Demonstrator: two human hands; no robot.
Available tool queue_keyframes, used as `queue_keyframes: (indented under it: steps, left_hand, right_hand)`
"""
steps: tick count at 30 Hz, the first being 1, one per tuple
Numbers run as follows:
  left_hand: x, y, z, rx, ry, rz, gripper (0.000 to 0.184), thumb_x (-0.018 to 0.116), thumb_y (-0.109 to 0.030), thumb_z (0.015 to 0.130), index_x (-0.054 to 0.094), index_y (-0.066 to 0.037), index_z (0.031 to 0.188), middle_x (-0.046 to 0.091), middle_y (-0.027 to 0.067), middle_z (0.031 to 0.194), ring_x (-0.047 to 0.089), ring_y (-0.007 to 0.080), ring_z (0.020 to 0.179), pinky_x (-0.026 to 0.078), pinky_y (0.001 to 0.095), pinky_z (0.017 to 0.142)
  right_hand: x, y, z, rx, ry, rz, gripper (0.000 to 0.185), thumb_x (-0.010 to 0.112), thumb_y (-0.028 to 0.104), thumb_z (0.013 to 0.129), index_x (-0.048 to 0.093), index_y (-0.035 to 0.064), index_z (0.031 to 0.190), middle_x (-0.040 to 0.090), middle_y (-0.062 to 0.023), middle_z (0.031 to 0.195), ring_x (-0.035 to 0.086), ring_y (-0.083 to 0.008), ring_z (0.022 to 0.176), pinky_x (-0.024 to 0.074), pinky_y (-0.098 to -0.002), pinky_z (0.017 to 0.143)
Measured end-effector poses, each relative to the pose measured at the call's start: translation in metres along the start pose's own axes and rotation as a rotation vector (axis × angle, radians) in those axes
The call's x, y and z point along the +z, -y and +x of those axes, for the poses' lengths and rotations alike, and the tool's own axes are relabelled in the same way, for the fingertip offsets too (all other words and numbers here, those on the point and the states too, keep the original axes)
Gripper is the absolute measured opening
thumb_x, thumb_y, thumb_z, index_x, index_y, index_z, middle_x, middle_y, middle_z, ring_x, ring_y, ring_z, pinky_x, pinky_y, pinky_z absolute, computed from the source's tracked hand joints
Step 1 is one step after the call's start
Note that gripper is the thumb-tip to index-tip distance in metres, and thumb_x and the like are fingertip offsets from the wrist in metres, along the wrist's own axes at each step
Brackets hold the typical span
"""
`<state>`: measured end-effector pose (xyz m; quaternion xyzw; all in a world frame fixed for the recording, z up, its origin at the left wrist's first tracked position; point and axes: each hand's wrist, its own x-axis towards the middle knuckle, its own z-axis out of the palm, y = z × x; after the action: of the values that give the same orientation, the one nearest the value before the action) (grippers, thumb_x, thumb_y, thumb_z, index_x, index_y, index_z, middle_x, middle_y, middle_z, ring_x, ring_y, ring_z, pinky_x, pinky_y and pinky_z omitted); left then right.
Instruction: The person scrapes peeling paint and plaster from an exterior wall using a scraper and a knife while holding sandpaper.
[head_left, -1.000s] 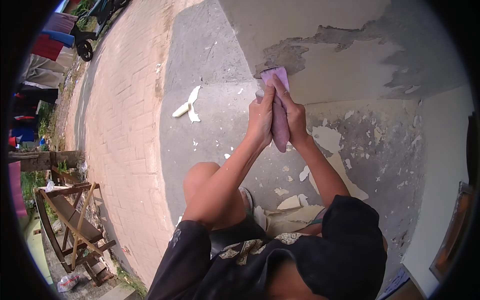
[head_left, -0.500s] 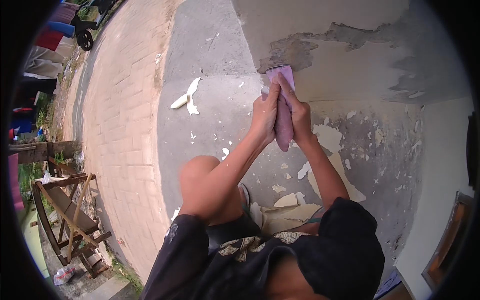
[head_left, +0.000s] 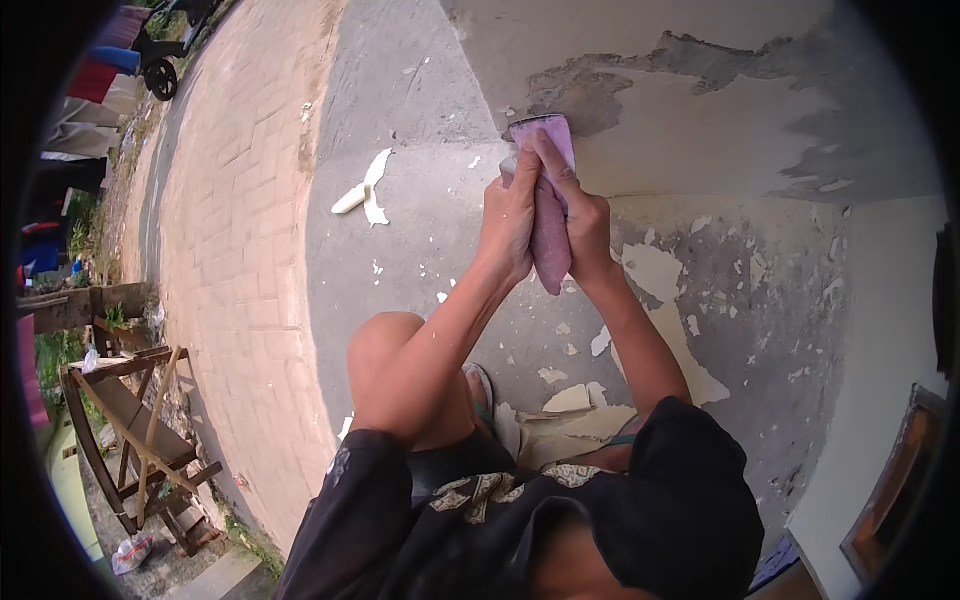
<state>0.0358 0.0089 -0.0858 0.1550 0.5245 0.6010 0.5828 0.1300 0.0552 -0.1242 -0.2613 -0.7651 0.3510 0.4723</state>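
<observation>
Both hands are wrapped round one flat tool with a pinkish-purple surface (head_left: 551,240). My left hand (head_left: 508,215) grips its left side, and my right hand (head_left: 585,222) its right side, with fingers pressed on the upper part of the tool. The tool's dark, straight far edge touches or nearly touches the wall (head_left: 700,140) at its lower corner, beside a rough grey patch (head_left: 585,97) where the surface has come off. How the tool's handle is shaped is hidden by my hands.
Curled white flakes (head_left: 374,190) lie on the grey floor (head_left: 400,250) at the left. Larger cream flakes (head_left: 580,425) are around my feet. Brick paving (head_left: 240,240) runs along the left, with a wooden frame (head_left: 140,430) beyond it. A motorbike wheel (head_left: 161,80) shows at the upper left.
Over the last second the hands and tool moved slightly right, then back left and up along the wall's edge. The grip is unchanged. The whole view has also shifted a little.
</observation>
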Motion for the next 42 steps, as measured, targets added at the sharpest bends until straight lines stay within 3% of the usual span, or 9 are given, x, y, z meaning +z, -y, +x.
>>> queue_keyframes:
  steps: [7,11,17,23,32,33,35,38,42]
  left_hand:
    - [0.018,-0.011,-0.012,0.08,-0.129,-0.096,0.064,0.058,-0.059,0.087,0.056,0.003,0.104,0.059,0.0073,0.092,0.058,0.0127,0.082,0.051,0.0284,0.068]
    - [0.008,-0.003,-0.01,0.02,-0.058,-0.033,0.069,0.053,-0.061,0.088,0.05,0.002,0.118,0.059,0.0133,0.108,0.059,0.0188,0.1,0.053,0.0337,0.082]
    - [0.013,-0.003,-0.002,0.102,-0.1,-0.057,0.07,0.053,-0.061,0.088,0.05,0.003,0.117,0.059,0.0127,0.104,0.06,0.0177,0.093,0.053,0.0312,0.075]
    - [0.016,-0.005,-0.01,0.045,-0.09,-0.13,0.068,0.057,-0.059,0.087,0.054,0.005,0.11,0.06,0.0109,0.099,0.06,0.0158,0.086,0.052,0.029,0.069]
    - [0.002,0.0,-0.007,-0.043,-0.029,-0.039,0.076,0.05,-0.062,0.089,0.044,0.004,0.126,0.056,0.0142,0.115,0.056,0.021,0.108,0.051,0.0375,0.088]
    - [0.011,0.0,-0.009,-0.031,-0.149,-0.085,0.065,0.055,-0.059,0.088,0.054,0.002,0.109,0.06,0.0085,0.094,0.059,0.0143,0.084,0.052,0.0307,0.07]
    - [0.019,-0.008,-0.007,0.079,-0.179,-0.082,0.064,0.055,-0.058,0.088,0.053,0.002,0.11,0.06,0.0088,0.093,0.059,0.0147,0.085,0.052,0.0314,0.071]
    - [0.005,-0.009,-0.011,0.046,-0.031,-0.092,0.064,0.057,-0.058,0.088,0.054,0.002,0.111,0.06,0.0092,0.098,0.059,0.0148,0.089,0.051,0.0316,0.075]
    - [0.012,-0.006,-0.01,0.068,-0.186,-0.071,0.065,0.058,-0.059,0.086,0.055,0.002,0.107,0.06,0.0085,0.095,0.059,0.0143,0.084,0.051,0.0301,0.07]
  right_hand:
    - [0.001,0.003,0.011,-0.09,-0.031,-0.002,0.059,0.058,-0.002,0.084,0.047,0.0191,0.139,0.064,-0.0157,0.116,0.066,-0.0263,0.097,0.0541,-0.0335,0.08]
    - [-0.005,0.008,-0.007,0.096,0.061,0.079,0.058,0.057,-0.001,0.085,0.048,0.0183,0.138,0.063,-0.0156,0.118,0.066,-0.0263,0.099,0.0545,-0.0334,0.08]
    - [0.002,0.001,0.011,-0.126,-0.055,0.014,0.059,0.057,-0.003,0.084,0.048,0.0188,0.138,0.063,-0.0161,0.118,0.066,-0.0246,0.097,0.0545,-0.0337,0.078]
    - [-0.007,0.009,0.0,0.011,0.023,0.047,0.06,0.058,-0.003,0.083,0.048,0.0186,0.139,0.065,-0.0147,0.115,0.066,-0.0246,0.096,0.0535,-0.0329,0.082]
    - [-0.003,0.001,-0.01,0.028,0.042,0.027,0.062,0.058,-0.001,0.084,0.045,0.021,0.14,0.067,-0.0149,0.105,0.068,-0.0228,0.083,0.0547,-0.0329,0.07]
    - [0.0,-0.001,-0.005,-0.002,0.022,0.024,0.063,0.059,-0.001,0.083,0.045,0.0212,0.14,0.068,-0.0144,0.101,0.068,-0.0224,0.08,0.0546,-0.0329,0.069]
    - [0.004,-0.01,0.013,-0.181,-0.06,-0.056,0.063,0.059,-0.001,0.083,0.045,0.0214,0.141,0.069,-0.0136,0.099,0.068,-0.0223,0.076,0.055,-0.0329,0.067]
    - [-0.005,0.011,0.009,0.115,0.138,0.053,0.061,0.059,-0.001,0.083,0.046,0.0205,0.139,0.065,-0.0151,0.114,0.069,-0.0247,0.087,0.0568,-0.0321,0.074]
    - [0.01,0.005,0.006,-0.164,-0.09,-0.077,0.062,0.06,0.0,0.083,0.045,0.019,0.14,0.063,-0.0149,0.118,0.068,-0.0254,0.092,0.056,-0.0331,0.077]
